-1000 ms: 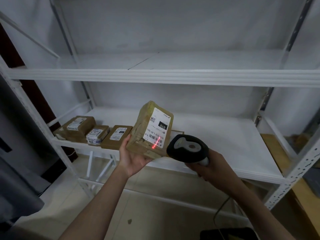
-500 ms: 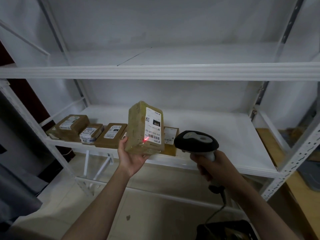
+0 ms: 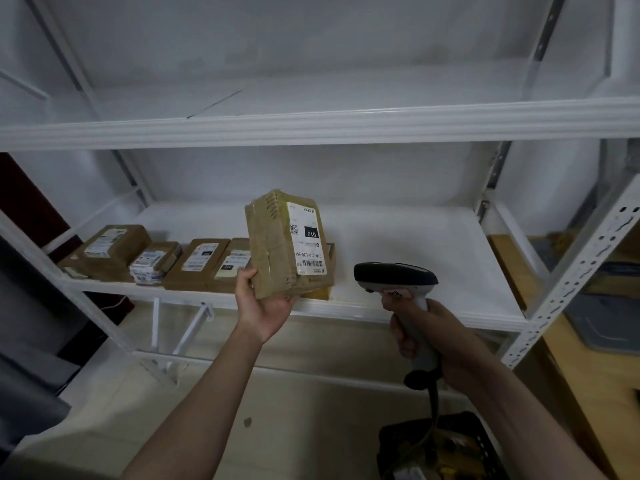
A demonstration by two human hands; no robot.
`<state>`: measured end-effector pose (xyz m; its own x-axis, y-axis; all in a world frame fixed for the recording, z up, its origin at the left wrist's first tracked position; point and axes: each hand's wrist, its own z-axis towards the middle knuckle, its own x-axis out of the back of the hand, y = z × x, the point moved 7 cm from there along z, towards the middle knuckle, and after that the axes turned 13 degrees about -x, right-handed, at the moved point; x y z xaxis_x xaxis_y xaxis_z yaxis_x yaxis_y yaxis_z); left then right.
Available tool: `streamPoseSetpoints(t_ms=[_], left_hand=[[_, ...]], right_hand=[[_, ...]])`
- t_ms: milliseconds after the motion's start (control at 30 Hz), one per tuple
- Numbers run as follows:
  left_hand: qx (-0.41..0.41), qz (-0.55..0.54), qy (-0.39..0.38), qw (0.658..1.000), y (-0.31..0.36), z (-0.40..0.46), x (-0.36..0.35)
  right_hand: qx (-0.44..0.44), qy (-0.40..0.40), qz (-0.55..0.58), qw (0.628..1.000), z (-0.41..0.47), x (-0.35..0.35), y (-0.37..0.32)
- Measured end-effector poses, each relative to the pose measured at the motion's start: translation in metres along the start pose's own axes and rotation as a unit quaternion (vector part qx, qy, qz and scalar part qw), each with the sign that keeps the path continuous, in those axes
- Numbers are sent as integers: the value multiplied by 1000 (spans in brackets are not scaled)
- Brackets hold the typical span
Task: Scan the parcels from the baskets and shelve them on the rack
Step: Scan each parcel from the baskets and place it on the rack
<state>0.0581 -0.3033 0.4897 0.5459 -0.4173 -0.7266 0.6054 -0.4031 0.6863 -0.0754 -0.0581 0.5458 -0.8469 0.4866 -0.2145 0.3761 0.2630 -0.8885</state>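
Head view shows me the white rack point(image 3: 311, 128) right in front, and I use it to place everything else. My left hand point(image 3: 265, 303) is up in front of the rack's lower shelf point(image 3: 415, 265). It holds a brown parcel point(image 3: 277, 251) from below, with the thumb curled on the parcel's left side and the palm under its bottom edge. I hold the parcel upright, just in front of the shelf's front edge, not resting on it. A white label point(image 3: 306, 242) with a bar code faces me on the parcel's right half. My right hand point(image 3: 436, 337) is lower and to the right of the parcel, also in front of the lower shelf. Its fingers are wrapped tight round the grey handle of a scanner point(image 3: 398, 282). The scanner's dark head points left, near the parcel but apart from it. A cord point(image 3: 433, 407) hangs down from the handle. On the left part of the lower shelf, a row of small brown boxes point(image 3: 156, 259) lies flat, side by side. One more box point(image 3: 322, 292) sits on the shelf just behind the parcel I hold. Below the rack, near my right arm, I see the dark rim of a basket point(image 3: 391, 441).
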Motion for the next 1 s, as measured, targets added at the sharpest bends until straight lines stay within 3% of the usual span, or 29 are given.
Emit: streamPoseSetpoints(t_ms=[233, 367, 533, 633, 700, 767, 900, 1000], left_hand=[[56, 133, -30, 989, -29, 13, -26], [88, 249, -25, 964, -48, 32, -47], [82, 474, -8, 877, -76, 76, -60], [90, 627, -59, 772, -94, 101, -73], [90, 665, -76, 738, -107, 114, -80], [99, 649, -71, 751, -120, 127, -81], [140, 553, -40, 820, -143, 139, -70], [221, 452, -17, 864, -166, 131, -55]], right_hand=[[28, 166, -79, 983, 1, 43, 2], [27, 216, -65, 974, 9, 64, 6], [17, 265, -25, 964, 23, 90, 7], [0, 286, -11, 958, 34, 101, 8], [-9, 290, 1, 957, 41, 105, 8], [-16, 289, 15, 957, 48, 106, 6], [-28, 299, 18, 954, 61, 110, 1], [-34, 302, 9, 953, 69, 113, -2]])
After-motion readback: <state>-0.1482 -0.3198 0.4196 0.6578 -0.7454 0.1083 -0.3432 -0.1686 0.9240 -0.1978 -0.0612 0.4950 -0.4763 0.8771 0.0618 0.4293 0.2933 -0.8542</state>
